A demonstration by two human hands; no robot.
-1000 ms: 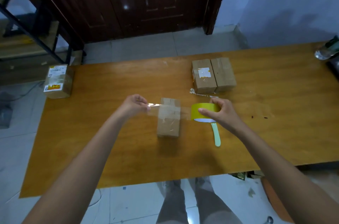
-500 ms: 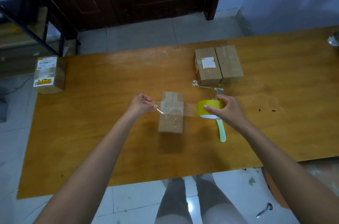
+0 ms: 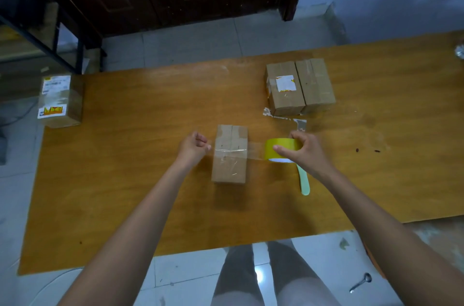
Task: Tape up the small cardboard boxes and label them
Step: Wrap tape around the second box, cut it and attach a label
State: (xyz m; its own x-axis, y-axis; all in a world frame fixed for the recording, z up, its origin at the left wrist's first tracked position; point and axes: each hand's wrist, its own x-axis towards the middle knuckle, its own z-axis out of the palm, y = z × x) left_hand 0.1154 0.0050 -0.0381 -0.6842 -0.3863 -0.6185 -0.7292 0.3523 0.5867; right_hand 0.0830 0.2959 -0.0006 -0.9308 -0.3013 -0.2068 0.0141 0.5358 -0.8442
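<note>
— What's going on from the head view, there in the middle of the frame?

— The left hand (image 3: 194,146) has its fingers curled, pinching the free end of the clear tape (image 3: 254,151). The right hand (image 3: 305,152) is wrapped round the yellow tape roll (image 3: 281,151), thumb on its near face. The strip runs between them, straight across the small box (image 3: 229,154) at centre frame.

— Has anything shifted in the last second?

— Yes. A second ago the strip hung higher, with the hands lifted above the box. Both hands have since come down and the left one has drawn in closer to the box's left edge. The tape now looks to lie on or just over the top, crossing the flap seam about halfway along. Whether it has stuck yet I can't tell; it's see-through and only a glint marks it.

— So what does that mean for the job?

— I'd judge this box is mid-taping: the strip is placed, not yet pressed down or cut. The pale green tool (image 3: 303,181) just below the roll may be the cutter, though that's a guess.

— And the other boxes?

— Two boxes (image 3: 300,87) sit touching side by side at upper right on the wooden table (image 3: 125,180), the left one bearing a white label; both seem taped. Another labelled box (image 3: 60,101) stands off the table's left corner, at the frame's left edge. The one in hand has no label showing.
</note>
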